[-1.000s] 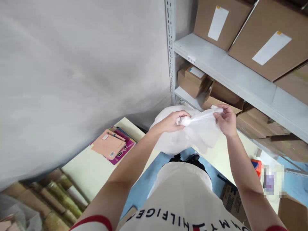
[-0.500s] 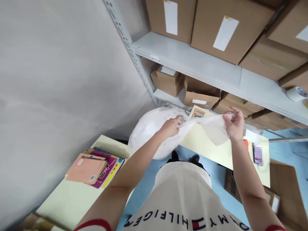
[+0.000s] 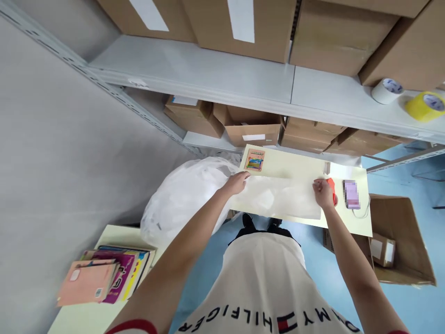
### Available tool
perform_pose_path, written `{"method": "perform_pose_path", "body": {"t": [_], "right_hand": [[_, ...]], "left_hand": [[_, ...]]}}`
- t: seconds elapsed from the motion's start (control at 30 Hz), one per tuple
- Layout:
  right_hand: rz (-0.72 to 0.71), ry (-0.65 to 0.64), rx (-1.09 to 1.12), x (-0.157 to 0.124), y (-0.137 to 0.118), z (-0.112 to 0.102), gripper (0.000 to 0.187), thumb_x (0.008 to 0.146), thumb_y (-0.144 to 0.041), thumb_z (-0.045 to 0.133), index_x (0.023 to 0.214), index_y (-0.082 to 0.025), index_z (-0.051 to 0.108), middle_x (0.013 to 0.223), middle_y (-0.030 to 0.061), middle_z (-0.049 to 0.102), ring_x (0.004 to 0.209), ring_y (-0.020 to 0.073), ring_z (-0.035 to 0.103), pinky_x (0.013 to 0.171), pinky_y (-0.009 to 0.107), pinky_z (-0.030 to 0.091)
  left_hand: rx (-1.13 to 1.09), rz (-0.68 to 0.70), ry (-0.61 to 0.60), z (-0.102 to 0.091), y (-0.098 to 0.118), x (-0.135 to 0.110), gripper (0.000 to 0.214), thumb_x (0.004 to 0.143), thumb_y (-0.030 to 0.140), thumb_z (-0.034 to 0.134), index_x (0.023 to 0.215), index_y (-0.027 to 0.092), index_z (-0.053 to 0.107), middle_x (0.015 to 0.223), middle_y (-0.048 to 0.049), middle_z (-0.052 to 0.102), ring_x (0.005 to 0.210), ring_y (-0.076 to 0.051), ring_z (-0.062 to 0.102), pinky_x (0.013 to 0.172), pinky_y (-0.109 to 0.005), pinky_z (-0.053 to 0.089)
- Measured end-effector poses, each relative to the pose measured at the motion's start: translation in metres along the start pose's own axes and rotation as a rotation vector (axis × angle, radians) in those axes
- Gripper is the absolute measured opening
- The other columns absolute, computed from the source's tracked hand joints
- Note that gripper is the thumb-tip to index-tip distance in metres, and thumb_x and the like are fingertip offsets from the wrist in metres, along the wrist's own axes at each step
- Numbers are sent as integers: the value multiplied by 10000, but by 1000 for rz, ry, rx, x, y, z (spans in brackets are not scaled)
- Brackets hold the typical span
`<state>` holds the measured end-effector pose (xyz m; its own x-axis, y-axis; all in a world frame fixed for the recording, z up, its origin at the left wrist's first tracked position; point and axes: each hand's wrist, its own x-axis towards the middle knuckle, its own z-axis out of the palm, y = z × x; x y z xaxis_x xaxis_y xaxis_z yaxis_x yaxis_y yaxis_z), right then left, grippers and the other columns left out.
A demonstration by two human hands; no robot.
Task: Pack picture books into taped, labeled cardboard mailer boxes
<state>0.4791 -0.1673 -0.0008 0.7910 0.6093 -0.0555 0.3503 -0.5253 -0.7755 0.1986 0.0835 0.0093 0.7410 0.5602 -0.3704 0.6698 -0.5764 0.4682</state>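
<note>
A thin, translucent white plastic sheet (image 3: 278,197) stretches flat between my hands, low over the pale table. My left hand (image 3: 237,182) is closed, pinching its left end. Its right upper corner is in the closed fingers of my right hand (image 3: 323,192). Just beside my right hand lies a red-orange object (image 3: 331,185), partly covered by it. A small book with a colourful cover (image 3: 255,160) rests on the table beyond my left hand. Left of that hand bulges a large white plastic bag (image 3: 187,195).
The pale table (image 3: 295,162) also bears a phone (image 3: 351,194) with a cord. Metal shelves (image 3: 208,60) behind hold cardboard boxes, white tape (image 3: 387,91) and yellow tape (image 3: 426,106). Stacked books (image 3: 93,278) lie at lower left. An open carton (image 3: 403,232) stands at right.
The plastic sheet was bunched and raised between my hands; now it is spread out and lower, over the table. My view has turned to the right.
</note>
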Motion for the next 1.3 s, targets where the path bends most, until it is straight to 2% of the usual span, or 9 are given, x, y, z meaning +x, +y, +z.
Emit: {"method": "perform_pose_path", "body": {"t": [0.13, 0.23, 0.3, 0.37, 0.47, 0.63, 0.77, 1.03, 1.3], "right_hand": [[40, -7, -126, 3, 41, 19, 177, 808, -327, 471, 890, -214, 579, 800, 72, 649, 751, 229, 625, 729, 401, 525], [24, -6, -218, 5, 62, 36, 283, 833, -243, 415, 1044, -154, 581, 985, 166, 670, 958, 290, 644, 863, 482, 519], [-70, 19, -274, 2, 72, 46, 411, 844, -221, 414, 1227, -112, 517, 1243, 234, 586, 1209, 326, 554, 986, 539, 466], [-217, 8, -311, -9, 83, 54, 523, 879, -237, 413, 1384, -100, 393, 1457, 251, 411, 1407, 337, 366, 1078, 580, 391], [-407, -144, -331, -35, 102, 61, 584, 939, -279, 388, 1486, -119, 260, 1570, 227, 262, 1495, 334, 200, 1127, 596, 339], [-402, -453, -480, -76, 132, 66, 574, 940, -271, 417, 1491, -141, 321, 1579, 206, 310, 1489, 340, 236, 1134, 586, 323], [-334, -533, -589, -72, 135, 72, 588, 917, -229, 451, 1486, -116, 356, 1582, 198, 318, 1477, 345, 266, 1160, 568, 269], [-313, -510, -625, -60, 126, 78, 665, 952, -343, 434, 1550, -139, 223, 1616, 209, 223, 1503, 353, 175, 1165, 573, 219], [-278, -517, -675, -77, 123, 69, 695, 956, -414, 432, 1555, -142, 206, 1617, 217, 210, 1488, 373, 205, 1149, 603, 210]], "left_hand": [[43, -145, -14, 32, 7, 15, 363, 851, 101, 479, 1176, 226, 583, 1217, -70, 677, 1148, -222, 617, 968, -349, 435], [98, -194, 47, 51, 12, 26, 303, 875, 120, 484, 1140, 217, 595, 1187, -81, 688, 1144, -231, 617, 1065, -411, 352], [147, -207, 134, 62, 16, 31, 290, 872, 117, 488, 1121, 207, 608, 1221, -107, 667, 1206, -260, 576, 1127, -478, 262], [194, -214, 268, 72, 21, 33, 313, 866, 128, 504, 1154, 198, 606, 1327, -143, 599, 1314, -303, 480, 1149, -542, 188], [206, -168, 389, 94, 33, 26, 340, 884, 174, 504, 1210, 190, 600, 1437, -168, 498, 1367, -337, 405, 1120, -567, 233], [167, 26, 76, 151, 54, -5, 304, 921, 275, 469, 1138, 188, 664, 1290, -153, 621, 1248, -314, 530, 1070, -488, 362], [194, -70, -10, 186, 53, -13, 530, 919, 346, 472, 1410, 148, 486, 1546, -166, 390, 1457, -336, 301, 1163, -514, 253], [192, -256, -110, 195, 32, 2, 949, 850, 609, 550, 1574, 143, 151, 1646, -200, 27, 1509, -418, 31, 1157, -626, 147], [179, -186, -173, 187, 22, 5, 1137, 722, 693, 664, 1578, 172, 129, 1646, -203, -27, 1493, -467, -44, 1130, -695, 62]]}}
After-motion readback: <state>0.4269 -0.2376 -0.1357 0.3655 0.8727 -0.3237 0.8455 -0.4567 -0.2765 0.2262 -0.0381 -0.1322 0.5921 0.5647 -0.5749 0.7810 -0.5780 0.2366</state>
